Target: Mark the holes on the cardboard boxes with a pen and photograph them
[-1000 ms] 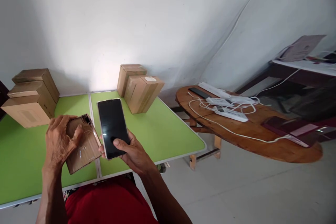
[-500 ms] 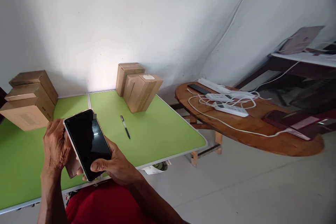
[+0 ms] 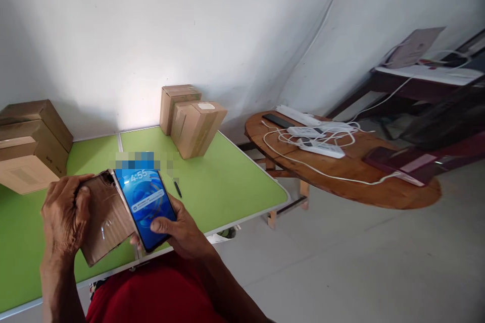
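My left hand [image 3: 64, 214] grips a small brown cardboard box [image 3: 104, 222] wrapped in clear tape, held tilted over the near edge of the green table [image 3: 227, 186]. My right hand [image 3: 180, 232] holds a smartphone [image 3: 146, 207] right beside the box, thumb on its lower screen. The screen is lit with a blue lock screen and a notification. A black pen [image 3: 177, 187] lies on the table just beyond the phone.
Stacked cardboard boxes [image 3: 26, 146] sit at the table's far left, two more boxes [image 3: 193, 118] at the back by the wall. To the right a low wooden round table [image 3: 341, 171] carries power strips and white cables. A dark desk [image 3: 428, 81] stands farther right. Grey floor lies between.
The phone screen, dark before, is now lit. The phone swung left in front of the box, then back beside it, so the box shows again. The view shifted slightly.
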Available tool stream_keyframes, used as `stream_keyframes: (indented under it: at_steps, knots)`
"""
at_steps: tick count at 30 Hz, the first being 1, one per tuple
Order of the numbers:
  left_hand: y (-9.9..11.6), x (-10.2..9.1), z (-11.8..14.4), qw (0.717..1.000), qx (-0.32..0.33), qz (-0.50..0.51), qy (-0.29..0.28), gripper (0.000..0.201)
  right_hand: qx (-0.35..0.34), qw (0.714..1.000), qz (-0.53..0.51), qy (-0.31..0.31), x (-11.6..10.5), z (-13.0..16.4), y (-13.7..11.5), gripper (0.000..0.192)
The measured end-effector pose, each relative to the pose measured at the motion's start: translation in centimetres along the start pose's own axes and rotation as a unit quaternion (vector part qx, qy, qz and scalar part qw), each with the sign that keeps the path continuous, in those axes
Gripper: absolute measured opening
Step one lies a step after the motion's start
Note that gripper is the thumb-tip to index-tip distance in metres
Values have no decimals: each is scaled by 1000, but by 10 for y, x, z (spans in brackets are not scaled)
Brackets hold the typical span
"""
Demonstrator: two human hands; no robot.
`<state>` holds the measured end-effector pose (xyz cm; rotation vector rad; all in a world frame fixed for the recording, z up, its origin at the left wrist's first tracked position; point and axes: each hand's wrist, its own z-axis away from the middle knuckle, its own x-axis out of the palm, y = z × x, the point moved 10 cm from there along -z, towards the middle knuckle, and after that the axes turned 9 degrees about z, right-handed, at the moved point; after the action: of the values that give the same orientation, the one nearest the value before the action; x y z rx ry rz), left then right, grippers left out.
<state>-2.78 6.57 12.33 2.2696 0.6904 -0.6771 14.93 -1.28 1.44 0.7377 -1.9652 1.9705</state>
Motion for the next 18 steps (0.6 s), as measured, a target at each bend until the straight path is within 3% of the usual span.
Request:
stream_keyframes:
  at_steps: [5,8,13,18]
  knots:
    - [-1,1,-3,1000,-4,-9,3,40,-20,980,81,182,-89,-9,17,62]
    - [-1,1,-2,1000,0,-18,8,41,13,954,176,244,-129,-20,42,67]
    - [5,0,1,999,23,-20,11,40,53,923,274,266,-153,-34,75,51]
    - [9,-1,3,999,35,-22,12,38,89,872,393,277,-160,-35,76,26]
